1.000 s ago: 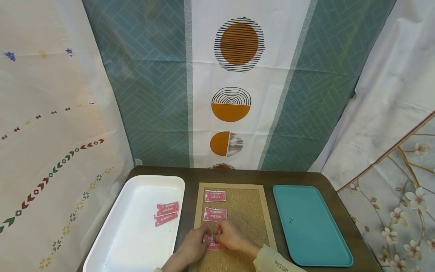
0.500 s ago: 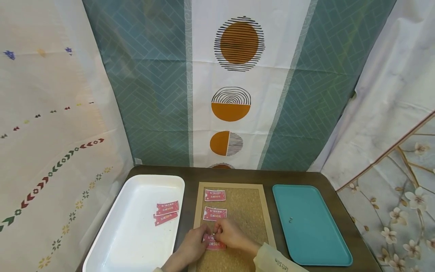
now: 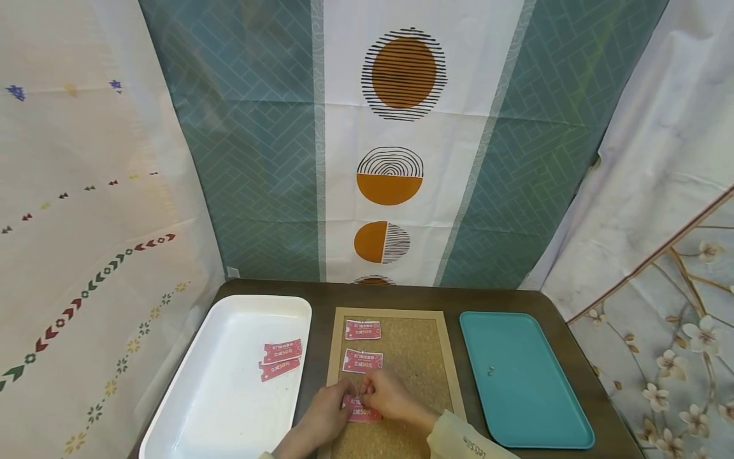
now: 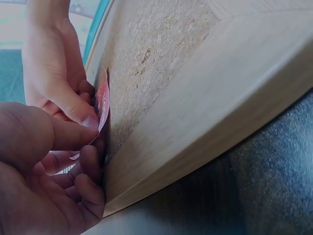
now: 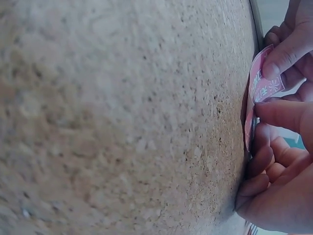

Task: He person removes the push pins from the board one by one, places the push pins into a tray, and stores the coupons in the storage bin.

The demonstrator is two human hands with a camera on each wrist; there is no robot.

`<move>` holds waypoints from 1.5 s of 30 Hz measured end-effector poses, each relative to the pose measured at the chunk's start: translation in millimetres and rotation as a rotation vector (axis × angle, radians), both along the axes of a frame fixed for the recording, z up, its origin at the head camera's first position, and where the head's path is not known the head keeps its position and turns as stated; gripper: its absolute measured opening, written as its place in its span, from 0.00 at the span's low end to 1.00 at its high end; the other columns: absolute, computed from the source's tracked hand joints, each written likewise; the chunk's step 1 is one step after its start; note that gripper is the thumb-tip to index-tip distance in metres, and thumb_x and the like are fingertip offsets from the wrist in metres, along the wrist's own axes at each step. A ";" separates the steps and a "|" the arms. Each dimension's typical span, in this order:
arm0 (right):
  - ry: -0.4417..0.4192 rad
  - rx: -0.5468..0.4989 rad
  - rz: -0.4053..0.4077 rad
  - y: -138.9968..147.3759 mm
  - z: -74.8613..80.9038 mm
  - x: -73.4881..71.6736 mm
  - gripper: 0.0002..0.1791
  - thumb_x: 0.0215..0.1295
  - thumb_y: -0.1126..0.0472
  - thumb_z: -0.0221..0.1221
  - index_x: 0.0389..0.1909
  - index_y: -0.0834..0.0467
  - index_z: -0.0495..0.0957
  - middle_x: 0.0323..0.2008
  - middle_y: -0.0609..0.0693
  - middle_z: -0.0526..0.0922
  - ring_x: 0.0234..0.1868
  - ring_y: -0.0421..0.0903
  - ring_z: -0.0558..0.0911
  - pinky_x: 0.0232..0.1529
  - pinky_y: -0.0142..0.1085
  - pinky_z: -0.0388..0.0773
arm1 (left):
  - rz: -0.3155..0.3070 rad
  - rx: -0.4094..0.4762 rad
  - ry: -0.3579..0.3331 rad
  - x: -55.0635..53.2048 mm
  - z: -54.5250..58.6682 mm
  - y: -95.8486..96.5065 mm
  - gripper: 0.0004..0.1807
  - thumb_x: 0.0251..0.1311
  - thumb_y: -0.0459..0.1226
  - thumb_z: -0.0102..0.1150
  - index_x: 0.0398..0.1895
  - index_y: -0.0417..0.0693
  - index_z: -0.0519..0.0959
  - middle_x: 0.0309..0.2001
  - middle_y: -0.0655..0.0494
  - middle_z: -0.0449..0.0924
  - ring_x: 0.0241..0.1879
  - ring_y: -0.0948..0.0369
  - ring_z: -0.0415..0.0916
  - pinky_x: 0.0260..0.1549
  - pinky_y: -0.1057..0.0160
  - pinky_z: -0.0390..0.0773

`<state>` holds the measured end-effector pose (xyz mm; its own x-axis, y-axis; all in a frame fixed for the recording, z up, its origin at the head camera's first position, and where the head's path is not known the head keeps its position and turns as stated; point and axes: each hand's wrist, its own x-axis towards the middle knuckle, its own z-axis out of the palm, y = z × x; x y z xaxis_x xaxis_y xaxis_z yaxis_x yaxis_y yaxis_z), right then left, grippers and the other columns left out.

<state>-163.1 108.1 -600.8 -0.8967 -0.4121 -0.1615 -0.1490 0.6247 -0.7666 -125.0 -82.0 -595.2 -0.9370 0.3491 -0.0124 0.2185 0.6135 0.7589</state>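
Observation:
My left hand (image 3: 328, 411) pinches the left side of a red paper coupon (image 3: 364, 414) that lies over the cork board (image 3: 410, 357). At the coupon's top edge, the thumb and finger of my right hand (image 3: 388, 396) pinch a small pin, mostly hidden by the fingertips. In the right wrist view the coupon (image 5: 259, 78) curves up from the cork under both hands. From the left wrist its edge (image 4: 103, 98) shows between the hands. Farther up the board are a middle coupon (image 3: 363, 361) and a top coupon (image 3: 363, 329), each with a small pin at its upper edge.
Left of the board stands a white tray (image 3: 229, 382) with two overlapping red coupons (image 3: 281, 360) near its right side. A teal tray (image 3: 527, 376) on the right holds small pins (image 3: 490, 371). The dark table (image 3: 424, 297) meets a patterned curtain (image 3: 275, 159) behind.

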 end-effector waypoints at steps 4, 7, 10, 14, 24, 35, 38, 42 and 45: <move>-0.004 -0.006 -0.001 0.3 0.0 0.0 0.11 0.60 0.69 0.69 0.25 0.53 0.79 0.17 0.39 0.74 0.17 0.32 0.69 0.17 0.26 0.62 | -0.002 -0.002 0.005 -0.1 -0.7 0.4 0.12 0.57 0.27 0.66 0.42 0.47 0.80 0.31 0.60 0.80 0.29 0.66 0.70 0.29 0.63 0.71; -0.018 -0.005 -0.007 0.0 0.7 1.0 0.11 0.60 0.69 0.70 0.26 0.53 0.79 0.17 0.39 0.75 0.17 0.33 0.69 0.17 0.26 0.62 | -0.001 0.001 0.000 -0.1 -0.5 0.6 0.12 0.57 0.27 0.66 0.43 0.47 0.80 0.31 0.60 0.80 0.29 0.66 0.71 0.29 0.63 0.72; -0.030 0.001 -0.011 0.0 1.0 2.0 0.11 0.60 0.69 0.70 0.26 0.52 0.79 0.17 0.40 0.75 0.17 0.34 0.70 0.17 0.26 0.62 | 0.001 -0.001 -0.002 0.4 -0.3 0.7 0.12 0.58 0.27 0.67 0.42 0.47 0.80 0.32 0.58 0.82 0.31 0.65 0.74 0.29 0.62 0.73; -0.025 -0.004 -0.006 0.6 0.2 2.5 0.12 0.59 0.69 0.70 0.25 0.52 0.78 0.17 0.39 0.74 0.16 0.33 0.69 0.16 0.25 0.61 | 0.002 -0.010 0.007 1.3 -1.0 1.2 0.11 0.58 0.28 0.67 0.42 0.48 0.80 0.34 0.57 0.84 0.32 0.64 0.76 0.30 0.61 0.75; -0.031 -0.005 0.002 1.1 -1.9 3.1 0.13 0.61 0.68 0.69 0.25 0.50 0.78 0.17 0.39 0.75 0.17 0.33 0.69 0.17 0.26 0.61 | 0.000 -0.007 0.005 1.2 -2.3 0.8 0.12 0.58 0.27 0.66 0.43 0.48 0.80 0.32 0.60 0.81 0.30 0.66 0.72 0.30 0.62 0.72; -0.041 -0.011 0.006 0.7 -0.4 2.6 0.14 0.61 0.65 0.71 0.23 0.50 0.77 0.16 0.39 0.74 0.16 0.33 0.69 0.16 0.26 0.61 | -0.006 -0.002 -0.002 0.8 -3.7 0.2 0.13 0.57 0.27 0.66 0.43 0.48 0.80 0.32 0.60 0.81 0.30 0.66 0.72 0.30 0.62 0.73; -0.045 -0.012 0.003 0.4 0.5 2.6 0.15 0.61 0.64 0.73 0.23 0.50 0.77 0.16 0.39 0.74 0.16 0.34 0.69 0.17 0.27 0.61 | -0.005 -0.003 0.007 0.8 -3.6 0.0 0.13 0.57 0.27 0.66 0.43 0.49 0.80 0.31 0.60 0.81 0.30 0.67 0.72 0.29 0.63 0.72; -0.036 -0.010 0.006 0.4 0.6 2.4 0.13 0.62 0.65 0.72 0.25 0.50 0.77 0.18 0.40 0.74 0.17 0.34 0.69 0.18 0.28 0.62 | -0.004 -0.007 0.009 0.3 -3.6 -0.1 0.13 0.57 0.26 0.67 0.44 0.49 0.80 0.33 0.60 0.82 0.31 0.67 0.73 0.30 0.62 0.74; -0.022 -0.006 0.005 0.5 0.0 1.9 0.11 0.62 0.65 0.71 0.29 0.51 0.77 0.20 0.39 0.74 0.18 0.33 0.69 0.19 0.28 0.63 | -0.002 -0.008 0.005 -0.2 -4.1 0.1 0.14 0.57 0.26 0.67 0.44 0.48 0.80 0.34 0.59 0.83 0.32 0.66 0.74 0.31 0.61 0.75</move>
